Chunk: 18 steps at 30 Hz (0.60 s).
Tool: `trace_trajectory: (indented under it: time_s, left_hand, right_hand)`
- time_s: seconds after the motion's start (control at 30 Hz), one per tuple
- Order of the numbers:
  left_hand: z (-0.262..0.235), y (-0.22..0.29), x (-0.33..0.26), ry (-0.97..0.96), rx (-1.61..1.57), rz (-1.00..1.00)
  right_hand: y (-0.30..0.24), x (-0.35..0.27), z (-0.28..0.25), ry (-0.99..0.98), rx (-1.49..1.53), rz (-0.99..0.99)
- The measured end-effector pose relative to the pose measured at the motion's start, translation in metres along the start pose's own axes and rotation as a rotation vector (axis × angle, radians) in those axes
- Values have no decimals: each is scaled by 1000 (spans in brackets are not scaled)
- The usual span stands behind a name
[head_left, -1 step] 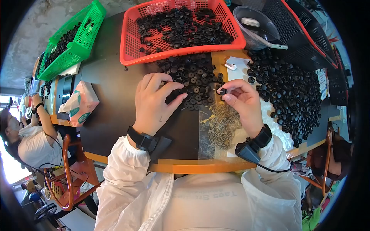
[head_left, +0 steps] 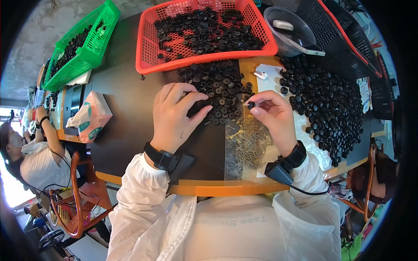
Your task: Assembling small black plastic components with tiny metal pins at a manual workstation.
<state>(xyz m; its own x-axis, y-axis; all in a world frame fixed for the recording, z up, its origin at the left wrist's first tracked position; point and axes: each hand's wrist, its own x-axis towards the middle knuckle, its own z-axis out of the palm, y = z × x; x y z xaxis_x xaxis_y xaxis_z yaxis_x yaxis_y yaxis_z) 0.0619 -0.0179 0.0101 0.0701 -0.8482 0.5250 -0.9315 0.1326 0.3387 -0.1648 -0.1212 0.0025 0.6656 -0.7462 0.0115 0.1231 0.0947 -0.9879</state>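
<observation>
My right hand (head_left: pixel 277 117) pinches a small black round knob (head_left: pixel 251 105) between thumb and fingertips. A pale, thin screw-like pin sticks out of the knob's left side. To the left, my left hand (head_left: pixel 171 115) has its thumb and forefinger closed around a black round piece (head_left: pixel 201 104), partly hidden by the fingers. Loose black discs with centre holes (head_left: pixel 222 93) lie on the table between and beyond my hands. Just below my right hand is a heap of small brass-coloured screws (head_left: pixel 252 141).
A red basket (head_left: pixel 207 56) of black parts stands beyond my hands. Black round caps (head_left: pixel 326 108) are piled at right, near a clear tub (head_left: pixel 289 41). At left are a tissue box (head_left: pixel 95 115) and a green basket (head_left: pixel 89 56). Another person (head_left: pixel 43 165) sits at far left.
The knob in my right hand is turned slightly, and its pin now shows more plainly toward the left. My left hand has barely moved.
</observation>
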Motion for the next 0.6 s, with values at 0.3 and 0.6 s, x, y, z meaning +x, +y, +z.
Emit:
trace_trajectory:
  time_s: [0.3,0.6]
  left_hand:
    - [8,34,-4,-15,-629,-26]
    - [9,32,-10,-25,-705,-132]
  right_hand:
    - [-10,-7,26,-40,-202,-51]
    - [-7,-9,24,-22,-256,-86]
